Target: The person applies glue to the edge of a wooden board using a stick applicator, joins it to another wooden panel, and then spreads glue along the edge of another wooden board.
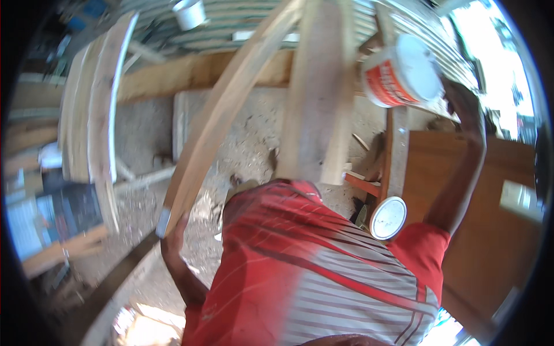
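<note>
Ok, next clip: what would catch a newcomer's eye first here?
Probably the red striped shirt filling the lower middle, with a white and red tub raised in the right hand at upper right. The left hand grips the end of a long plank slanting up to the top edge. A second white tub sits by the right arm, over a sawdust-strewn floor.

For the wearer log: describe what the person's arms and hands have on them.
Both hands, left hand and right hand, are bare, no gloves. Forearms are uncovered. A short red sleeve ends at the right upper arm, part of a red shirt with pale stripes.
</note>
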`<state>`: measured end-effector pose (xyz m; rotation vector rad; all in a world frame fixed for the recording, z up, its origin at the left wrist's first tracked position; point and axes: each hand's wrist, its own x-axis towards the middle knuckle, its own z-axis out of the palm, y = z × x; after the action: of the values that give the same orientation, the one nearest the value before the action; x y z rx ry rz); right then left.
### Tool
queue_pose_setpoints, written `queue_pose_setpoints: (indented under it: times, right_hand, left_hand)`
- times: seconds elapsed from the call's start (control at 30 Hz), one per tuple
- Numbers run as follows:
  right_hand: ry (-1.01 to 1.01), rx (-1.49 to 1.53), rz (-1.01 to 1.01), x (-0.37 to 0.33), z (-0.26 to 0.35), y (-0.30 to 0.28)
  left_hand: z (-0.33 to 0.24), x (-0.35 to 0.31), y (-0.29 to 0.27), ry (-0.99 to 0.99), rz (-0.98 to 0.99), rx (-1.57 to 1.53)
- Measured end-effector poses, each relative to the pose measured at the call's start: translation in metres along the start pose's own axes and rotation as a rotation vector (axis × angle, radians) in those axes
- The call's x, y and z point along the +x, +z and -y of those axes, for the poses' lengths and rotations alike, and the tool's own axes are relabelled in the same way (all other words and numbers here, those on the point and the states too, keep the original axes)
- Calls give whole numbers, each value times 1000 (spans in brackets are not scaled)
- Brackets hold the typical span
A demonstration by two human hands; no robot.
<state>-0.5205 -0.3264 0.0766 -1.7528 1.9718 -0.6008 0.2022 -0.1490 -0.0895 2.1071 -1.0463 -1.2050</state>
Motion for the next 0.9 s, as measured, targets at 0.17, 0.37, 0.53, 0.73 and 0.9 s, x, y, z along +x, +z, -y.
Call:
queue_pose_setpoints:
  times: [0.17, 0.37, 0.53, 0.73, 0.9]
  right_hand:
    - [-74, 341, -97, -43, 107, 88]
    - [-218, 624, 261, -77, 220, 232]
    - [-317, 494, 243, -100, 265, 295]
    - [-493, 66, -34, -112, 298, 316]
    - [-546, -26, -47, -130, 318, 320]
  left_hand:
    - [-7, 11, 0, 303, 107, 108]
    - [-4, 12, -10, 388, 206, 35]
    - [-14, 11, -17, 393, 229, -33]
    - [-11, 18, -23, 492, 294, -98]
    - [-22, 18, -29, 369, 343, -137]
